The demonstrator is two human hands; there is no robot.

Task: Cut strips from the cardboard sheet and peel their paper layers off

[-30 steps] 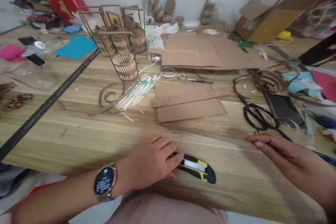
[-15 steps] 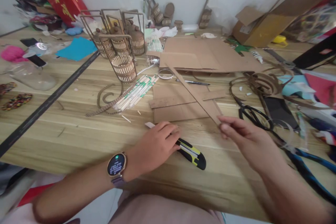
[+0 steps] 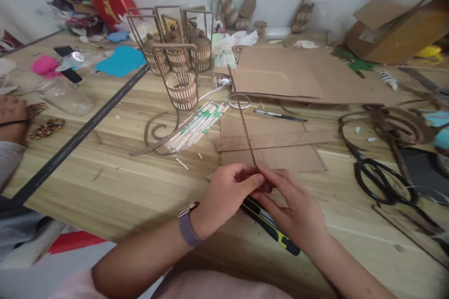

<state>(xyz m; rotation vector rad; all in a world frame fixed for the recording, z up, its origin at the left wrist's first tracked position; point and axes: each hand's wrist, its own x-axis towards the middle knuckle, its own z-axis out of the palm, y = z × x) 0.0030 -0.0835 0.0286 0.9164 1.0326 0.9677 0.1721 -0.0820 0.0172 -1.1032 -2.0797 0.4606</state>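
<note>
Running away from the two hands in the head view, a thin cardboard strip (image 3: 243, 119) is seen nearly edge-on: narrow, brown, with a row of small dark gaps along its edge. Its near end is pinched between the fingers of the left hand (image 3: 229, 194) and the right hand (image 3: 300, 210), which are together, both clamped on it above the wooden surface (image 3: 140, 215). The rest of the strip sticks out free.

Beneath the hands lies a black and yellow cutter (image 3: 271, 229), partly covered by them. Beyond, the strip passes in front of a flat cardboard piece (image 3: 242, 159) with a wider cardboard band (image 3: 277, 140) across it, and hides a little of both. A white ring (image 3: 239, 101) and a large cardboard sheet (image 3: 280, 70) lie farther back, with a pen (image 3: 280, 115) to the right of the ring. Wrapped sticks (image 3: 196, 126) and small slatted baskets (image 3: 182, 91) stand or lie to the left; black scissors (image 3: 382, 180) lie to the right. Another person's hand (image 3: 12, 112) rests at the far left edge.

The strip's long axis points away from the wearer and slightly left, its far tip near the large sheet's left edge.
</note>
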